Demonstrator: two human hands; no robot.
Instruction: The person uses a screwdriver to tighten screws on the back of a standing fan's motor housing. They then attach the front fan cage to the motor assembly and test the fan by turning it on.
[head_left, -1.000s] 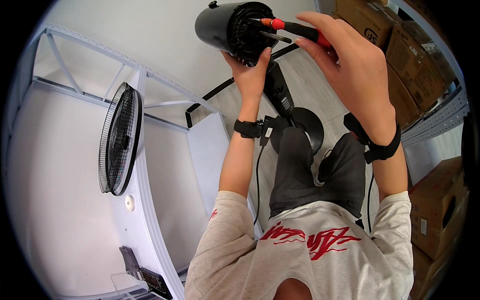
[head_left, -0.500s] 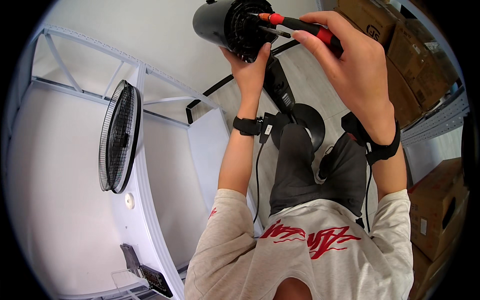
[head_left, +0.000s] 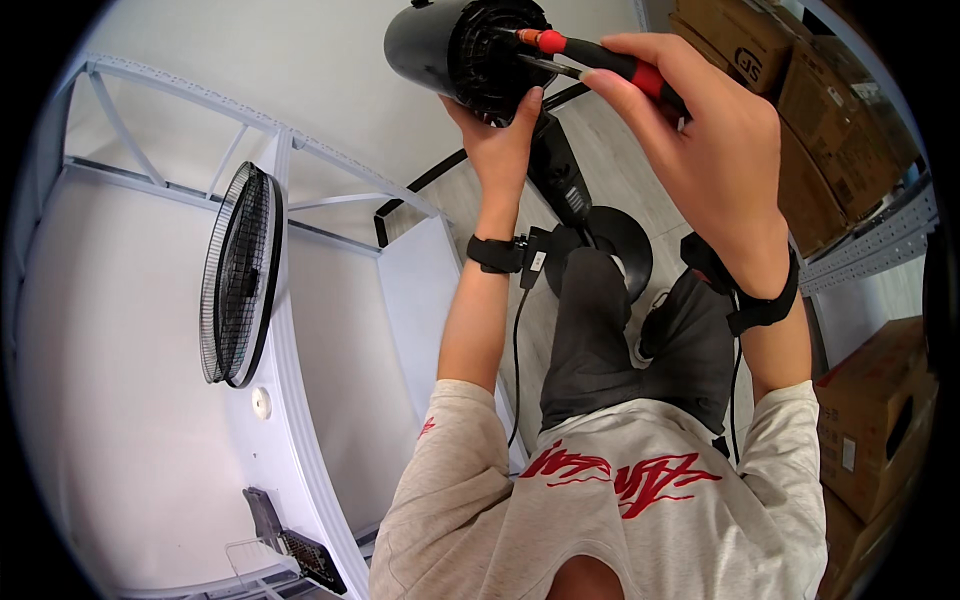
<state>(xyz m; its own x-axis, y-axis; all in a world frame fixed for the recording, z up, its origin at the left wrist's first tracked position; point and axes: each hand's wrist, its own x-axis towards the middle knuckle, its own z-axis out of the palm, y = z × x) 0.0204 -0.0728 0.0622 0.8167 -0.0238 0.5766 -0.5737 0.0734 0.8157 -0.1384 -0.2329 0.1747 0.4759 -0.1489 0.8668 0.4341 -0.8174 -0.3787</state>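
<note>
At the top of the view is the dark fan motor housing (head_left: pixel 425 48), its round ribbed face turned to the right. My left hand (head_left: pixel 497 145) grips it from below, thumb up against its lower rim. A screwdriver (head_left: pixel 605 58) with a black and red handle is in my right hand (head_left: pixel 715 130), held between thumb and fingers. Its orange end reaches the housing's face, where the tip is hidden. Just under it a metal shaft (head_left: pixel 552 66) sticks out from the housing, ending at my right thumb tip. The black fan stand (head_left: pixel 560 175) runs down to a round base (head_left: pixel 625 245) by my feet.
On the white shelf (head_left: pixel 130 400) at left stands a round fan grille (head_left: pixel 240 275), beside a small white disc (head_left: pixel 261 403). A black part (head_left: pixel 310 560) lies at the shelf's near end. Cardboard boxes (head_left: pixel 840 130) are stacked at right, next to a metal rack (head_left: pixel 870 245).
My right hand has shifted slightly down and turned a little around the screwdriver. The thumb now meets the shaft's end. My left hand and the housing have hardly moved.
</note>
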